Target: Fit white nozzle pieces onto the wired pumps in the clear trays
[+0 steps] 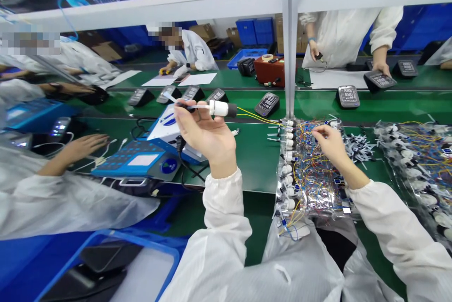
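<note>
Holding a white cylinder (219, 108) above the green bench (254, 165), the left hand (210, 135) has its thumb and fingers bent in around it and the thin strip at its end, palm turned up; just where each fingertip presses is hard to tell. The cylinder lies level, its black cap (232, 110) pointing right, and two yellow wires (259, 117) run from that end to the batch of boards (318, 170), where they are lost among other parts. The right hand (328, 144) is over the far part of the batch, thumb and forefinger drawn together; whether they pinch a wire or nothing, I cannot tell. Beside that hand is a pile of tubes (358, 147), and more white cylinders line the near-left edge of the batch. The cylinder looks light and its body stiff, probably smooth enough to roll in loose fingers, so the white barrel seems the best place to take hold. The strip looks bendy and would give poor control alone. The wires are thin and likely the fragile part: they call for slack, no lifting by them, and a gentle touch where they meet the cap, since neighbouring leads could snag among the boards.
</note>
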